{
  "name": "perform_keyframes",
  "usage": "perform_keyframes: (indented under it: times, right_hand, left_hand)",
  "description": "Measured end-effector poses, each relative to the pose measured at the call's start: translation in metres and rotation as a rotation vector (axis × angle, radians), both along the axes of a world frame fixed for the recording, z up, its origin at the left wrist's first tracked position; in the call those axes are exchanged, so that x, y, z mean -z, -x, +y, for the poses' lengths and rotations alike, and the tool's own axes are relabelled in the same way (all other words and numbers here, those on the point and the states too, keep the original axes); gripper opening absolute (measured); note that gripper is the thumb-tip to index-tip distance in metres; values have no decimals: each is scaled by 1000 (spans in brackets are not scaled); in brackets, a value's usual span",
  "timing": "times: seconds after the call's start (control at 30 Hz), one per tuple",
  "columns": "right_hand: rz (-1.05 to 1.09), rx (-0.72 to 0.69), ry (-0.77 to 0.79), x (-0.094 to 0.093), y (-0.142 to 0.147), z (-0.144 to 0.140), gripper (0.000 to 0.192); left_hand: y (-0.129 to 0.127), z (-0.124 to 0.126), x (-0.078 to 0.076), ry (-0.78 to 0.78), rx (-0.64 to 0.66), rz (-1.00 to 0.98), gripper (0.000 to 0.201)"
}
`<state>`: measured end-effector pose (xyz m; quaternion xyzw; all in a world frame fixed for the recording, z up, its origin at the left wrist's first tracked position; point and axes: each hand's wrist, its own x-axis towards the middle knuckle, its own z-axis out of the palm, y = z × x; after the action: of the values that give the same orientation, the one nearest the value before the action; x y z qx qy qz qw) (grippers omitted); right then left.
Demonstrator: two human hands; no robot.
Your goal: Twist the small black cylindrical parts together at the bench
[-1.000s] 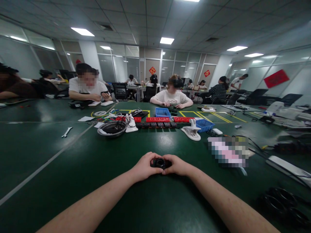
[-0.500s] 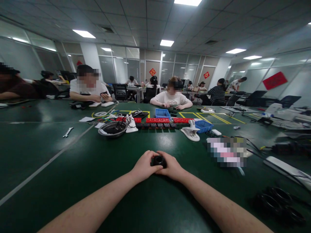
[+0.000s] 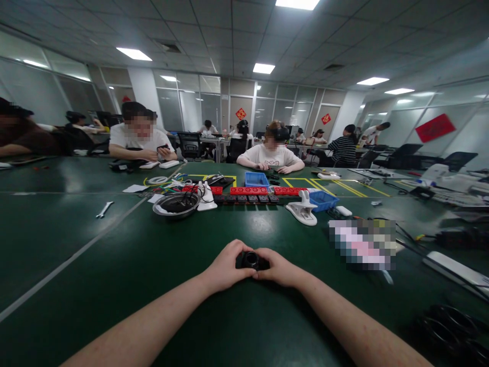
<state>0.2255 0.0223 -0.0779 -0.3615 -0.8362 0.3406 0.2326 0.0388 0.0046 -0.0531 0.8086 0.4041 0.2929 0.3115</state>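
Note:
A small, glossy black round part with a hole in its top rests on or just over the green table; I cannot tell which. My left hand is curled around its left side, fingers behind and thumb in front. From the right, my right hand closes around the same part, its fingertips at the rear and its thumb close to the other thumb. Both hands hide the part's sides. At the lower right corner lie several black ring-shaped pieces, dark and blurred.
Ahead stand a metal bowl with black cable, a red socket strip, a white clamp and blue bins. A wrench lies left. A white power strip lies right. Across the table, a person in white sits.
My right hand has shifted slightly right and loosened around the black part, showing more of it between the hands. The view has moved slightly; my left hand stays at the part.

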Motion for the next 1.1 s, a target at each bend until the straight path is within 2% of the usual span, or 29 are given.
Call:
perform_keyframes:
  times: [0.43, 0.6, 0.77, 1.1]
  right_hand:
    - [25, 10, 21, -2, 1, -2, 33]
    - [35, 9, 22, -1, 1, -1, 34]
    - [4, 22, 27, -1, 1, -1, 31]
    - [9, 64, 65, 2, 1, 1, 36]
  left_hand:
    - [0, 0, 6, 17, -22, 24, 35]
    - [-1, -1, 5, 22, -22, 22, 47]
    - [0, -2, 0, 32, 1, 43, 37]
    - [-5, -3, 1, 47, -70, 23, 35]
